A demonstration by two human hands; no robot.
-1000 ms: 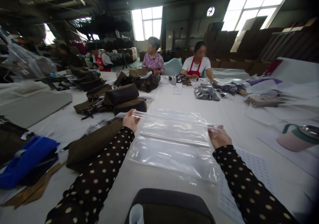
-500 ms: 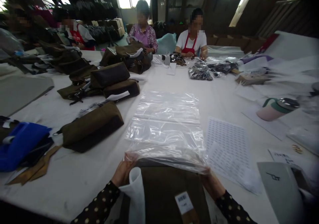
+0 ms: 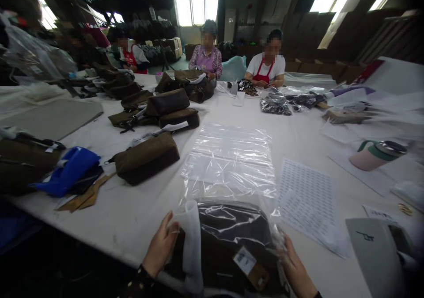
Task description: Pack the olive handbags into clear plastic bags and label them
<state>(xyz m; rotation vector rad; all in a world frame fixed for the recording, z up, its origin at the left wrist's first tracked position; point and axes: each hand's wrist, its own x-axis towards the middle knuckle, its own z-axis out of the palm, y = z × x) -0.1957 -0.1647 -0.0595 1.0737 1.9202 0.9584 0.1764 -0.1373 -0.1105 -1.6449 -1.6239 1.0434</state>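
Observation:
A clear plastic bag lies flat in front of me, its mouth toward me. The top part of a dark brown fabric bag is inside it, with the film glossy over that end. On the left, my left hand is closed at the plastic's edge, beside a white roll of padding along the fabric bag. My right hand pinches the crumpled plastic edge on the right side. A white label on a brown tag rests on the fabric bag.
Brown bags lie to the left, near a blue item. At right are printed sheets, a pink tumbler and a grey device. Co-workers sit across the white table.
The plastic mouth has come down over the fabric bag's top end, toward me. Both hands have moved closer to me. The view has shifted left.

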